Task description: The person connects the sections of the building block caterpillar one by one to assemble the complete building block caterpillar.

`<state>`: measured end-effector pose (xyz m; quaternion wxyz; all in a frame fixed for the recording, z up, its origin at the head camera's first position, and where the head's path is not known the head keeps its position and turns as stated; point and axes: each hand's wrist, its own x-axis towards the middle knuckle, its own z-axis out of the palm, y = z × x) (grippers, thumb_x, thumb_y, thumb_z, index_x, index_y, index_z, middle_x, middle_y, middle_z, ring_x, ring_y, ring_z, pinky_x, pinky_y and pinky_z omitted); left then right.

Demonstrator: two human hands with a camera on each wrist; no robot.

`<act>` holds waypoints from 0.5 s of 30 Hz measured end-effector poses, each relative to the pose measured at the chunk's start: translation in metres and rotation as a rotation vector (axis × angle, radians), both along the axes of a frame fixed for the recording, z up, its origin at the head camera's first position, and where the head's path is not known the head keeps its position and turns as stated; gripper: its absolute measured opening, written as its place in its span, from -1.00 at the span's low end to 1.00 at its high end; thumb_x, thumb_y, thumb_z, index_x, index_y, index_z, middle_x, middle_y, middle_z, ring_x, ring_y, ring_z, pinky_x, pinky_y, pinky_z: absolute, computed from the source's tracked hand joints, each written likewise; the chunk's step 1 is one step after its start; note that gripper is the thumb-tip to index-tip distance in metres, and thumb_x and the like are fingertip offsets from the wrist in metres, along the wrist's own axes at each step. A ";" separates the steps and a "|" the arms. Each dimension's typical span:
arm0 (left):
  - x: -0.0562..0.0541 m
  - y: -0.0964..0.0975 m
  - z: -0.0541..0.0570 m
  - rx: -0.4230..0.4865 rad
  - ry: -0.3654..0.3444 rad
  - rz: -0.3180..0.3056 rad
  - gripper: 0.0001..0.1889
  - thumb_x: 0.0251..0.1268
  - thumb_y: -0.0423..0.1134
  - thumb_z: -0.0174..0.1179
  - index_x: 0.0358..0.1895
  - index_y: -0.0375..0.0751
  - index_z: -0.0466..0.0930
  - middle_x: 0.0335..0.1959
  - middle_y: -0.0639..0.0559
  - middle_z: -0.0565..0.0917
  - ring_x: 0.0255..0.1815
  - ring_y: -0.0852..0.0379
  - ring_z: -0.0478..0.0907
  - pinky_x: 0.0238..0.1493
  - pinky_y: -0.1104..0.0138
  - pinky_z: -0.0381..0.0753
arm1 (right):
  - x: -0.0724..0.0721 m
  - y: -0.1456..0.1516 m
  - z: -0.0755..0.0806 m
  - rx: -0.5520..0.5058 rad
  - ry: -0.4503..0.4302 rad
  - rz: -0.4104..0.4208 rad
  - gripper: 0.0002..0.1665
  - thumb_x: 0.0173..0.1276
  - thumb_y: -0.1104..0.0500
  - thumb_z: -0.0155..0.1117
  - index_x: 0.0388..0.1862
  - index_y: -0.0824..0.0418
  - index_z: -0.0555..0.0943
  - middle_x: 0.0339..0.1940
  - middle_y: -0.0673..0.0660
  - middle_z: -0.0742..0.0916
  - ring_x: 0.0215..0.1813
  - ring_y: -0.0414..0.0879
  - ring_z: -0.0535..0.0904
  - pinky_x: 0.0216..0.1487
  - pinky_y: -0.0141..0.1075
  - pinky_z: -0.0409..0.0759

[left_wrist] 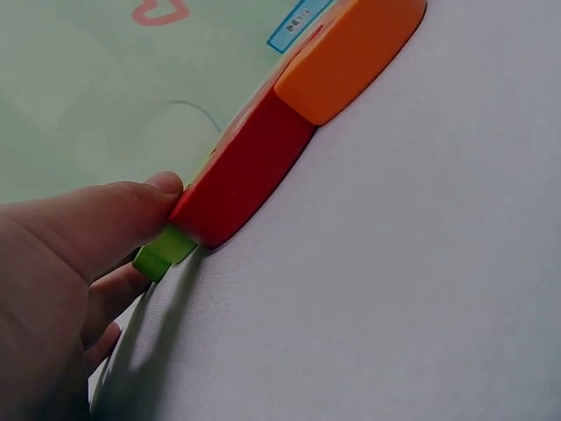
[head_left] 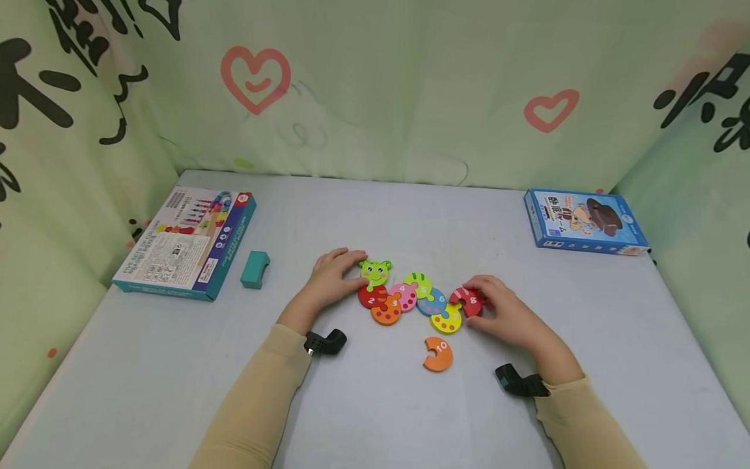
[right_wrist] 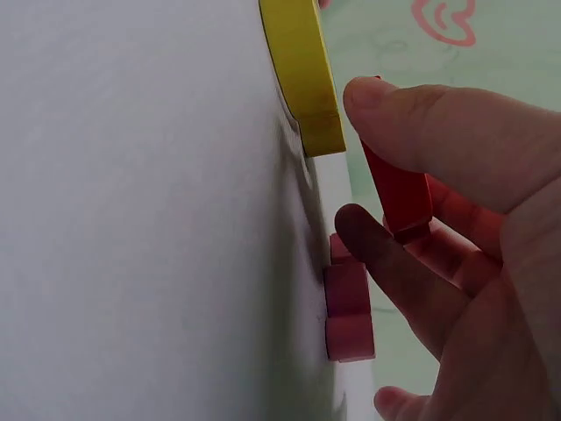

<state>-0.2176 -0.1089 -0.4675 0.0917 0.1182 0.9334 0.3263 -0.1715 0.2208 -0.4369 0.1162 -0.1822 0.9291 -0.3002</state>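
Observation:
A wooden caterpillar number puzzle lies in a zigzag, joining a green smiling head piece (head_left: 375,272), a red piece (head_left: 371,299), orange piece (head_left: 386,311), pink piece (head_left: 402,296), green striped piece (head_left: 418,283), blue piece (head_left: 430,303) and yellow piece (head_left: 446,320). My left hand (head_left: 331,280) grips the head piece's left side, its thumb also touching the red piece. My right hand (head_left: 506,312) pinches a red puzzle piece marked 8 (right_wrist: 399,189), raised beside the yellow piece. An orange piece marked 10 (head_left: 439,355) lies loose nearer me.
Another pink piece (right_wrist: 349,307) shows beyond the right fingers in the right wrist view. A teal block (head_left: 254,270) and a large puzzle box (head_left: 187,242) lie on the left. A blue box (head_left: 586,221) sits at the back right, near the green curtain (head_left: 398,85).

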 end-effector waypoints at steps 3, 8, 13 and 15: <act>0.000 0.000 0.000 0.002 0.006 0.002 -0.46 0.15 0.02 0.16 0.24 0.07 0.36 0.29 0.13 0.36 0.41 0.03 0.03 0.41 0.02 -0.17 | 0.000 -0.001 0.000 0.052 0.021 -0.012 -0.33 0.03 0.14 0.40 0.14 0.22 0.40 0.20 0.26 0.42 0.25 0.17 0.27 0.30 0.23 0.06; 0.000 0.000 0.001 0.000 0.007 0.002 -0.46 0.15 0.02 0.17 0.24 0.06 0.36 0.29 0.13 0.37 0.41 0.03 0.03 0.41 0.03 -0.18 | 0.001 -0.004 0.001 0.134 0.050 -0.036 -0.31 0.00 0.07 0.42 0.12 0.24 0.42 0.17 0.27 0.46 0.27 0.18 0.25 0.24 0.38 -0.23; 0.000 0.000 0.000 -0.001 0.009 -0.001 -0.45 0.14 0.02 0.17 0.24 0.06 0.36 0.29 0.12 0.37 0.41 0.03 0.03 0.41 0.03 -0.18 | 0.002 -0.007 0.000 0.160 0.063 -0.034 -0.30 0.01 0.06 0.42 0.13 0.24 0.42 0.14 0.28 0.49 0.26 0.19 0.28 0.25 0.37 -0.21; 0.000 0.000 0.000 0.001 0.009 -0.001 -0.45 0.14 0.02 0.17 0.23 0.06 0.36 0.29 0.13 0.37 0.41 0.03 0.03 0.41 0.03 -0.18 | 0.003 -0.008 -0.001 0.163 0.066 -0.035 -0.29 0.00 0.06 0.42 0.14 0.23 0.42 0.14 0.28 0.48 0.26 0.20 0.27 0.26 0.36 -0.21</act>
